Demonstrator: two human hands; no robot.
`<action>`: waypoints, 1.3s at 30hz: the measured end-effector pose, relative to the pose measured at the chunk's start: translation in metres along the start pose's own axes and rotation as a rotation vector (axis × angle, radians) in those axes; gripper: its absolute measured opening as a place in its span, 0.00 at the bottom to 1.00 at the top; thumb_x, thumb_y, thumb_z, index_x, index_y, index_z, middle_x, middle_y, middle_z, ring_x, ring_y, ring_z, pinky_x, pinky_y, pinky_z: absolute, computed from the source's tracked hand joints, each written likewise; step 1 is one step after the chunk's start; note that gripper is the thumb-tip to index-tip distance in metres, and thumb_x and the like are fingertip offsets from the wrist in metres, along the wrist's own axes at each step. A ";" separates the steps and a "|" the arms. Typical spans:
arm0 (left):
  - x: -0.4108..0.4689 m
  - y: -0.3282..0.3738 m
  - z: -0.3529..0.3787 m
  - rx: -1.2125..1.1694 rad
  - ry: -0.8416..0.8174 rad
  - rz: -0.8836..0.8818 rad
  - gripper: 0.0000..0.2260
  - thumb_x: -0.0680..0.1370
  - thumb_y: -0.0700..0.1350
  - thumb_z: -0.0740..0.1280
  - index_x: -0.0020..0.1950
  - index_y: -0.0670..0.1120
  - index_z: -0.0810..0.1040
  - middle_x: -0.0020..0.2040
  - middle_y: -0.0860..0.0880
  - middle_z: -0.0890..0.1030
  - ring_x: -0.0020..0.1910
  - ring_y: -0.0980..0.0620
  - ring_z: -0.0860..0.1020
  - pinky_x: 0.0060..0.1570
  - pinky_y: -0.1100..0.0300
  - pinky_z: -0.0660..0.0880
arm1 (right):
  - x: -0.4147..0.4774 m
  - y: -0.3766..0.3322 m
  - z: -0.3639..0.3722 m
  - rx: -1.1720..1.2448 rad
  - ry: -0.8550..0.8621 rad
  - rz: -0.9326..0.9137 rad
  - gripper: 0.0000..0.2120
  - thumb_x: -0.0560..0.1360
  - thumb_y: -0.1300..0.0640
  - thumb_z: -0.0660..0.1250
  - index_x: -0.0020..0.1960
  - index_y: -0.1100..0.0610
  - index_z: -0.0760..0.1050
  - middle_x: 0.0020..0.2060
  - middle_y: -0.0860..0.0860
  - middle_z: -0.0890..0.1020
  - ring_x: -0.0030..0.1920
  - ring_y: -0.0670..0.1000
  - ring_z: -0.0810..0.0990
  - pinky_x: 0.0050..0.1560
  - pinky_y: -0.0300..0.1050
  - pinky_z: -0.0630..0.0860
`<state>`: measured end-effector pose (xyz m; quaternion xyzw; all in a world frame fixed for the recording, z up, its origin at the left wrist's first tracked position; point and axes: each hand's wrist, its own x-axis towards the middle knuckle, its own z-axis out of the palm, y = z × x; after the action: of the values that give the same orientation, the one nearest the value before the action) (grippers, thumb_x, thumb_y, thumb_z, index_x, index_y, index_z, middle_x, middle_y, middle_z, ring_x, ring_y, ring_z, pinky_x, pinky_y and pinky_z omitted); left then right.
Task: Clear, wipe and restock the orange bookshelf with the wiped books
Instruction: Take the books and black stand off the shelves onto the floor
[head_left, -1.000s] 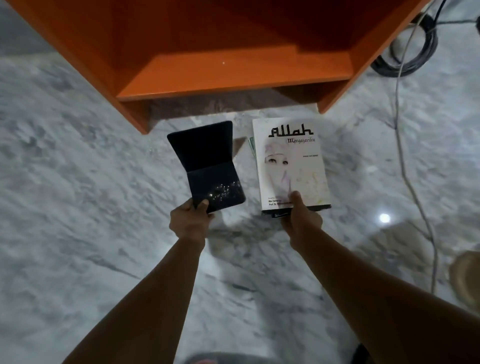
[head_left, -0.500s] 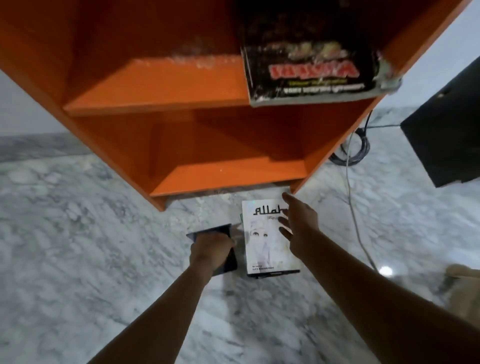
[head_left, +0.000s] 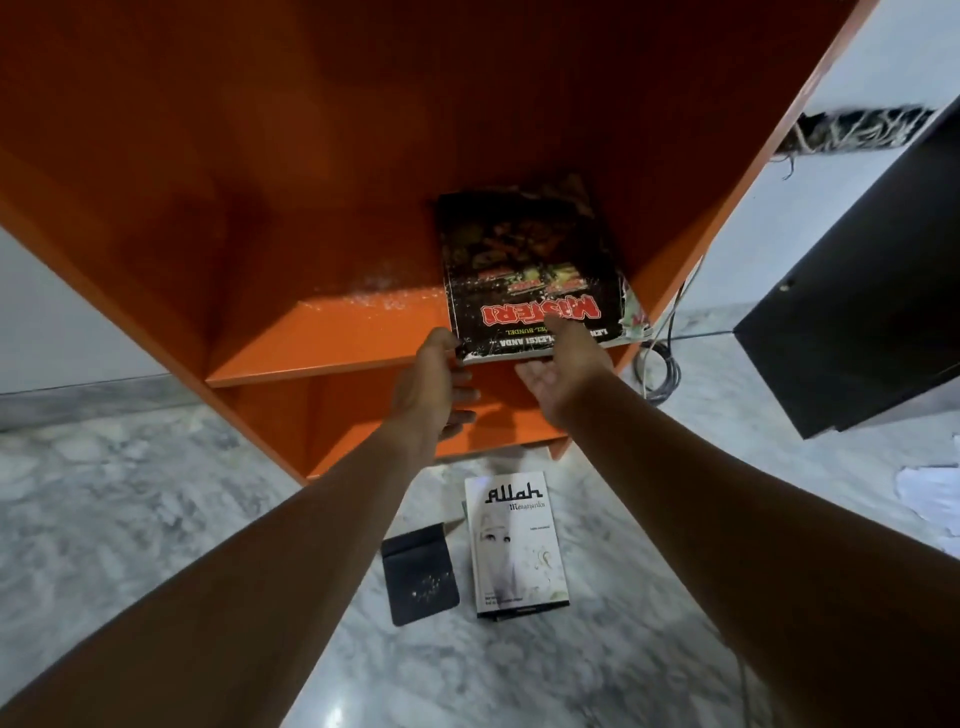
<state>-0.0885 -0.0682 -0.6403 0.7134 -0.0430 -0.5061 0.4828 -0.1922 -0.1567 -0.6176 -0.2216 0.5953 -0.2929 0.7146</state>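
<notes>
Grey-white marble floor (head_left: 130, 519) spreads under me, meeting a white wall (head_left: 52, 322) with a grey skirting strip (head_left: 93, 400) along its base. To my right a coil of dark cable (head_left: 662, 371) lies on the floor by the wall. A flat black panel (head_left: 857, 322) slants in from the right edge, with white paper (head_left: 930, 499) on the floor below it. Higher up, tangled wires (head_left: 857, 130) show in a dark gap in the wall.
</notes>
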 end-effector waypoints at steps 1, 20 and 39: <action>-0.003 0.005 0.001 0.012 -0.010 -0.011 0.25 0.74 0.63 0.61 0.54 0.43 0.83 0.49 0.45 0.87 0.42 0.44 0.82 0.45 0.54 0.73 | 0.000 -0.001 0.001 -0.022 -0.027 -0.015 0.20 0.81 0.59 0.67 0.72 0.59 0.70 0.62 0.59 0.77 0.63 0.59 0.80 0.53 0.46 0.84; -0.114 0.111 -0.018 -0.268 -0.214 -0.070 0.10 0.80 0.36 0.64 0.62 0.36 0.74 0.50 0.41 0.80 0.42 0.45 0.80 0.39 0.56 0.81 | -0.161 -0.063 -0.004 -0.221 0.073 0.007 0.36 0.76 0.49 0.74 0.76 0.62 0.62 0.64 0.63 0.78 0.56 0.60 0.82 0.42 0.49 0.82; -0.209 0.166 -0.078 -0.229 -0.012 0.092 0.13 0.77 0.37 0.70 0.61 0.38 0.77 0.54 0.39 0.84 0.48 0.42 0.83 0.49 0.49 0.82 | -0.230 -0.193 0.061 0.157 -0.096 -0.094 0.27 0.70 0.49 0.78 0.63 0.58 0.74 0.50 0.56 0.84 0.45 0.54 0.85 0.38 0.43 0.77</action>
<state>-0.0592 0.0086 -0.3747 0.6479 -0.0202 -0.4891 0.5836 -0.1896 -0.1425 -0.3119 -0.2065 0.5243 -0.3611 0.7430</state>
